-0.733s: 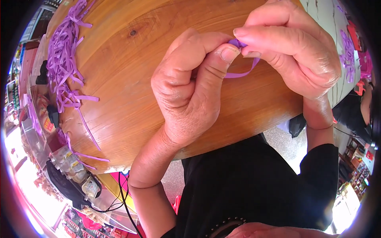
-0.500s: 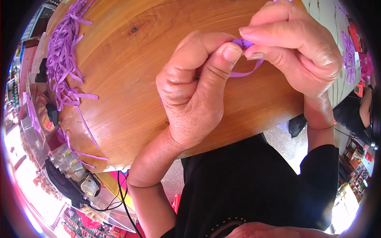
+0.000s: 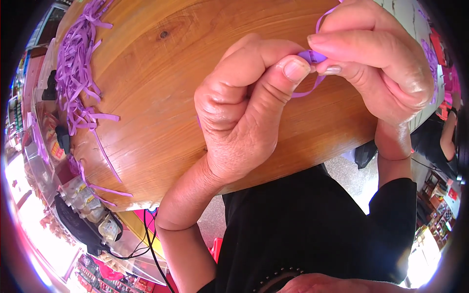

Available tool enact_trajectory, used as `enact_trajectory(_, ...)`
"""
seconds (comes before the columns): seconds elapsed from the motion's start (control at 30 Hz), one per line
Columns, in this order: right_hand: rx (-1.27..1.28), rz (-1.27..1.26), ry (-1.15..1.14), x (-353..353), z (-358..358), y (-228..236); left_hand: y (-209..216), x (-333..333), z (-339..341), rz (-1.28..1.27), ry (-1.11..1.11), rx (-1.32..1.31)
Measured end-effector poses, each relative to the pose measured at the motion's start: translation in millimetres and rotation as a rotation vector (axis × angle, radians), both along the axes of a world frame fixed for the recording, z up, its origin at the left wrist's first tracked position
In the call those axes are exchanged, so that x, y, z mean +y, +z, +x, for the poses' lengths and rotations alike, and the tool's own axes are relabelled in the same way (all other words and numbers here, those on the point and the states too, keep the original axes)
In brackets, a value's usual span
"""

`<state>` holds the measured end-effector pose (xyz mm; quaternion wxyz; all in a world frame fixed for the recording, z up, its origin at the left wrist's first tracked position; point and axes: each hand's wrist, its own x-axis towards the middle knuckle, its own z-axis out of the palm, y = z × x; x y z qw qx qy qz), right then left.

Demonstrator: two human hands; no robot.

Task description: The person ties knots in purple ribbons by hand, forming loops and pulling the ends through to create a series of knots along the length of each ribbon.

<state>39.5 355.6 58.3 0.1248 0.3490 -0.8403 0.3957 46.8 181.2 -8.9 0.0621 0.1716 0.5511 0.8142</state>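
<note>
Both my hands pinch one narrow purple ribbon [image 3: 313, 56] above the wooden table. My left hand [image 3: 244, 97] is closed, with thumb and forefinger pressed on the ribbon's left part. From the other side my right hand [image 3: 378, 61] grips it between thumb and fingertips. A short stretch between the two pinches looks folded or knotted; its exact form is partly hidden by my fingers. One loop of the ribbon hangs below my fingertips, and another piece curves up beside the right hand's fingers.
A heap of purple ribbons [image 3: 80, 68] lies along the table's left edge, with loose strands trailing toward me. The wooden tabletop [image 3: 156, 97] has a dark knot. More purple ribbons [image 3: 430, 63] lie on a white marbled surface at right. A person's arm [image 3: 448, 136] shows beyond it.
Both hands have shifted slightly to the right, still pinching the ribbon. More of the folded purple part shows between my fingertips, and a ribbon curve now shows above the right fingers.
</note>
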Motion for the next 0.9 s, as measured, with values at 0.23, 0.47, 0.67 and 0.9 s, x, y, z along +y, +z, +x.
enact_trajectory(0.23, 0.066, 0.064, 0.081, 2.7, -0.3, -14.0, -0.2, 2.2, 5.1, -0.07, 0.078, 0.149)
enact_trajectory(0.47, 0.063, -0.092, 0.049, -3.6, 13.8, -24.2, 6.0, -9.7, -0.9, -0.377, 0.191, 0.6)
enact_trajectory(0.67, -0.304, -0.181, -0.019, -7.5, 21.1, -16.3, 2.0, -12.6, -5.0, -0.425, 0.247, 0.764)
enact_trajectory(0.9, -0.447, -0.189, -0.137, -15.0, 23.0, -16.4, -9.1, -5.0, -14.7, -0.416, 0.377, 0.881)
